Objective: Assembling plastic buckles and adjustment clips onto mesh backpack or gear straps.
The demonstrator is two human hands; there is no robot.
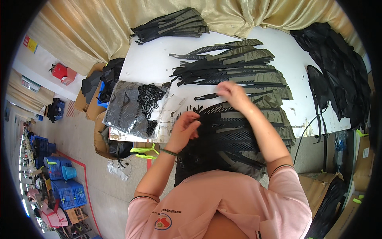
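Olive-and-black mesh shoulder straps lie overlapped in a layered row at the table's front edge, their narrow black webbing ends toward the left. My left hand is at the left side of this pile, beside the webbing ends, with fingers and thumb curled in; what they hold, if anything, is hidden. Over the middle of the row hangs my right hand, close to a thin black strap end. Its fingers are slightly blurred, so their grip is unclear. Farther back lies another group of the same straps.
A clear plastic bag with black plastic buckles sits on the white table at left. One strap bundle lies at the back. Black fabric pieces heap up at right. Cardboard boxes stand beside the table.
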